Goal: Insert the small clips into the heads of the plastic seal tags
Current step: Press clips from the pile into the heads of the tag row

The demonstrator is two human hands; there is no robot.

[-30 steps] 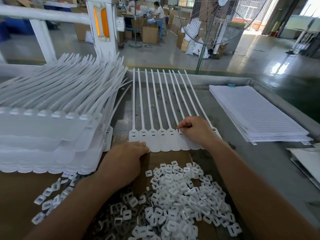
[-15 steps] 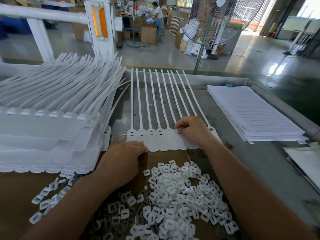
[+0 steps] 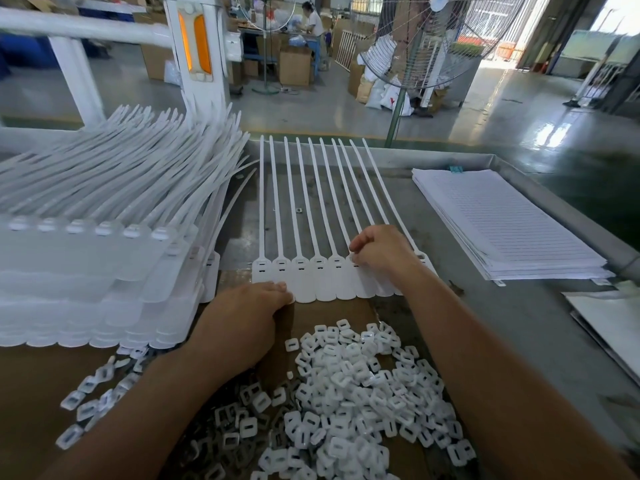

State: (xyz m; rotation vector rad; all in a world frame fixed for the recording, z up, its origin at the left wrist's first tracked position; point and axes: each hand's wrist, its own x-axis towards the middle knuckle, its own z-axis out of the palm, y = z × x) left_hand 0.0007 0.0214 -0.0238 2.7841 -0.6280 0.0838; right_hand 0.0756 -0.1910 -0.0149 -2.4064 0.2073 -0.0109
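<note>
A joined strip of white seal tags (image 3: 311,271) lies flat mid-table with its straps pointing away from me. My left hand (image 3: 249,313) presses its fingers down on the flags at the strip's near left corner. At the head of a tag right of the middle, my right hand (image 3: 381,251) has its fingertips curled and pinched together on a small clip, which the fingers mostly hide. Several heads to the left show dark slots. Close in front of me is a heap of small white square clips (image 3: 346,393), lying on brown cardboard (image 3: 34,393).
A tall stack of tag strips (image 3: 104,244) fills the left side. A pile of white sheets (image 3: 502,223) lies at the right, inside the table's raised metal rim (image 3: 450,159). A standing fan (image 3: 415,46) and a person at a bench are beyond.
Both hands stay at the same spots on the strip. Only the view shifts slightly.
</note>
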